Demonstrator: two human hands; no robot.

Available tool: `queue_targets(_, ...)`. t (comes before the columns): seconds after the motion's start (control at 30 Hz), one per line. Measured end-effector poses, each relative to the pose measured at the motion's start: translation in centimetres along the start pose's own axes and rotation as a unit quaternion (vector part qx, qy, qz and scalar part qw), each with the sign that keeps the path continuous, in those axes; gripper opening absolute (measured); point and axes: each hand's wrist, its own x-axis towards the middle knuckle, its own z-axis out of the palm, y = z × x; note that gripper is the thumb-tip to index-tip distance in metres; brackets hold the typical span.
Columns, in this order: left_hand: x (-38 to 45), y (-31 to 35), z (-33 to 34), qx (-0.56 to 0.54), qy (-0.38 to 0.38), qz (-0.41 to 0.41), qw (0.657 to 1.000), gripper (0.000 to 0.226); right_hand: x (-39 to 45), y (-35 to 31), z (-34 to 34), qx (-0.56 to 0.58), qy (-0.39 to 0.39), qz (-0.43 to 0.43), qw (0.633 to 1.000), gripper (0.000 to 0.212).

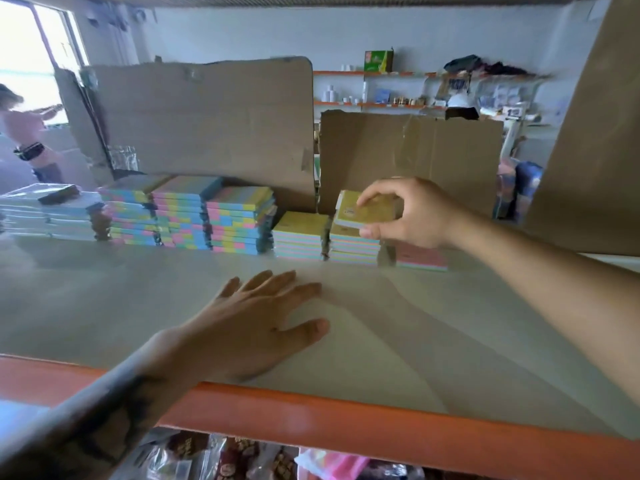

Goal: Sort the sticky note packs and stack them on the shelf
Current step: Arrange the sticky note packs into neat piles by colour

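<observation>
My right hand (412, 213) pinches a yellow-topped sticky note pack (353, 211) between thumb and fingers, tilted just above a short stack of similar packs (353, 245) at the back of the shelf. A twin stack (299, 237) stands to its left, and a low pink-topped stack (420, 259) sits under my wrist. Three taller stacks of multicolour packs (187, 216) line up further left. My left hand (256, 323) rests flat, fingers spread, on the pale shelf board (104, 306).
Cardboard sheets (207, 119) stand behind the stacks, and a tall one (595, 133) rises at the right. Pale blue packs (45, 216) lie far left. The shelf has an orange front rail (346, 414); bagged goods (242, 459) sit below. A person (24, 133) stands at the far left.
</observation>
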Motion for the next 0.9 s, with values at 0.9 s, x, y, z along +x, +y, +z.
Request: queue_targets(0.9,0.2,4.1,-1.0,0.01,0.026,0.013,1.0,0.076,-4.0,1.9,-0.1,-0.008,-0.061,0.018,0.998,0.081)
